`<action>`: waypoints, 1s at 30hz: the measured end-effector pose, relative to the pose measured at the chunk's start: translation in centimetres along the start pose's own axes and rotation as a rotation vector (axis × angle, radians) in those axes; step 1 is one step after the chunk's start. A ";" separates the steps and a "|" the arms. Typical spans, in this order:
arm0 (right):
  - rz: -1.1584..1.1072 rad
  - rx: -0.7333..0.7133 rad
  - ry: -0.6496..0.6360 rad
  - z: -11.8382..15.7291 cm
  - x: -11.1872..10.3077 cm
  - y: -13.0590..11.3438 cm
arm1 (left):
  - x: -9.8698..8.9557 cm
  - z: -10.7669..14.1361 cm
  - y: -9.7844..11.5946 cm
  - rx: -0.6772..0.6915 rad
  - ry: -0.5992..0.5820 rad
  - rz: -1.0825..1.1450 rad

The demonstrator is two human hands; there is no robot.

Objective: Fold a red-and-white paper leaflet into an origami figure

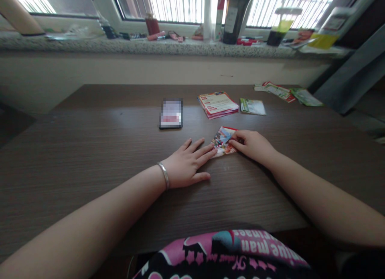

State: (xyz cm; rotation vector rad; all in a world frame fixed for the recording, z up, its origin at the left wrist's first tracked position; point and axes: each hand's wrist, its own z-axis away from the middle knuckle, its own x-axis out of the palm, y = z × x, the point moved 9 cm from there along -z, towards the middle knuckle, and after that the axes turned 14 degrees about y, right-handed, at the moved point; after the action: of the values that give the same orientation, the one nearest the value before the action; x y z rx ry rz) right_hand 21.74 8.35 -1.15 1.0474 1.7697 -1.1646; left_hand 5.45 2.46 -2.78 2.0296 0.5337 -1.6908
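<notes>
A small colourful printed paper (223, 139) with a red edge lies on the brown table (90, 158), between my two hands. Flat on the tabletop, my left hand (191, 162) has its fingers spread, and its fingertips rest on the paper's left edge. My right hand (254, 146) pinches the right side of the paper between thumb and fingers. Part of the paper is hidden under the right fingers. Just beyond it sits a stack of printed cards (218, 104) with red borders.
A phone-like device (171, 114) with a blurred screen lies left of the stack. To the right are a smaller green-and-white stack (252, 106) and several loose cards (279, 91) near the far right corner. Bottles (236, 18) and small items line the granite windowsill (180, 49).
</notes>
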 end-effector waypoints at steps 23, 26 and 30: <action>0.047 -0.219 0.291 0.0 -3.3 -1.7 | -0.2 -0.2 0.9 0.044 -0.022 0.029; 0.007 -0.461 0.271 1.0 -3.3 -4.4 | -0.2 -0.3 1.0 0.042 -0.032 0.016; -0.020 -0.623 0.129 1.9 -1.9 -6.2 | -0.3 -0.4 1.1 0.040 -0.026 0.013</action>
State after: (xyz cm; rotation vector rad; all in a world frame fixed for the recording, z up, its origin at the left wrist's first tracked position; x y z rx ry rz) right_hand 17.03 4.58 1.95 0.7348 2.0532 -0.4939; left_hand 6.32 1.78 -2.36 2.0313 0.4811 -1.7311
